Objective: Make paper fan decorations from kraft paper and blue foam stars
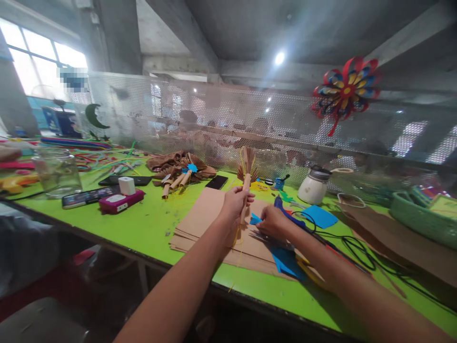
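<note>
Head view: left hand [235, 204] grips tube [246, 181]; right hand [274, 221] curls at blue paper [254, 219], hold unclear; we judge assembly underway, steadiness needed next.

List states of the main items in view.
left hand: closed around pleated paper piece
pleated paper piece: held upright
right hand: pinching blue paper piece
brown paper sheets: stacked flat
white jar: black lid on
glass jar: upright
black smartphone: screen dark
white adapter: atop magenta device
ceiling light: lit

Glare washes out the window [37, 45] at upper left; a lamp [279, 58] flares above centre; shadow darkens below the desk [143, 224], lower left.
</note>
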`<control>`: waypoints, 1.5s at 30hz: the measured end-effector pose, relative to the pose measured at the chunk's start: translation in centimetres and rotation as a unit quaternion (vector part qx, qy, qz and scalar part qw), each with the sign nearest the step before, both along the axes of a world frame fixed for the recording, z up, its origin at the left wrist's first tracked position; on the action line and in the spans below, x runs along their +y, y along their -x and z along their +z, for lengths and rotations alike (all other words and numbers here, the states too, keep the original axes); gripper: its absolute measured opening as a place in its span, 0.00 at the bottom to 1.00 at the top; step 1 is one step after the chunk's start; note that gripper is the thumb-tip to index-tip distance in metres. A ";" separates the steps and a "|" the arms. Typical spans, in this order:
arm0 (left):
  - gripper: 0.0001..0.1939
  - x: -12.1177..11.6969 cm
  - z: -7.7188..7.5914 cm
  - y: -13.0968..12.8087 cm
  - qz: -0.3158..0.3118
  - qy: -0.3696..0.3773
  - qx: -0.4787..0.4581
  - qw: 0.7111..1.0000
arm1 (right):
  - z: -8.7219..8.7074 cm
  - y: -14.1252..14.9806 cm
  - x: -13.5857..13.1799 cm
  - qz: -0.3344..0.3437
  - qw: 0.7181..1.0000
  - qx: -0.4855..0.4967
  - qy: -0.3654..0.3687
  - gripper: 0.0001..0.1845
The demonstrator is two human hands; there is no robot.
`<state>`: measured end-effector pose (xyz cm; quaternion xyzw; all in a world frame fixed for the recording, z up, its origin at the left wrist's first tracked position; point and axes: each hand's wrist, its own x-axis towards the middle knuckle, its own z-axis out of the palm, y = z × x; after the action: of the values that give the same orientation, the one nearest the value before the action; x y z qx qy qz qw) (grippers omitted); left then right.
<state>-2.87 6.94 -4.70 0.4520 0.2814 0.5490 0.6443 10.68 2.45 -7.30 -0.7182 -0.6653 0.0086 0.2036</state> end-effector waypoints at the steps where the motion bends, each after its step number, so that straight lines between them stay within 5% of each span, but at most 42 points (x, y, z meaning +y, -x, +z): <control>1: 0.03 0.0 0.0 0.0 0.000 0.001 0.000 1.000 | 0.0 0.2 -0.3 0.001 1.000 -0.006 -0.012 0.08; 3: 0.03 0.0 0.0 0.0 0.000 0.001 0.001 1.000 | -0.2 0.4 -0.9 0.006 0.999 -0.001 -0.046 0.09; 6: 0.04 0.0 0.0 0.0 0.002 0.000 0.003 1.000 | -0.7 0.4 -1.0 0.017 0.987 0.134 -0.087 0.11; 14: 0.03 0.0 -0.5 -0.1 0.002 -0.001 0.030 1.000 | -0.3 -1.8 -0.9 0.085 0.928 0.362 -0.033 0.15; 21: 0.05 -0.3 -0.6 -0.2 -0.063 -0.018 0.058 0.996 | 2.5 -2.1 -3.1 0.193 0.808 0.556 -0.020 0.17; 32: 0.04 -2.1 0.4 -0.2 -0.177 -0.020 0.056 0.982 | 2.5 -2.6 -2.4 0.150 0.774 0.611 -0.068 0.17; 45: 0.02 -2.0 0.2 -0.2 -0.185 -0.025 0.053 0.981 | 2.4 -2.5 -2.2 0.103 0.748 0.650 -0.085 0.18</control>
<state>-2.69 4.91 -4.48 0.5404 0.2127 0.4025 0.7076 13.23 0.28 -4.94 -0.4456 -0.4403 0.4377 0.6450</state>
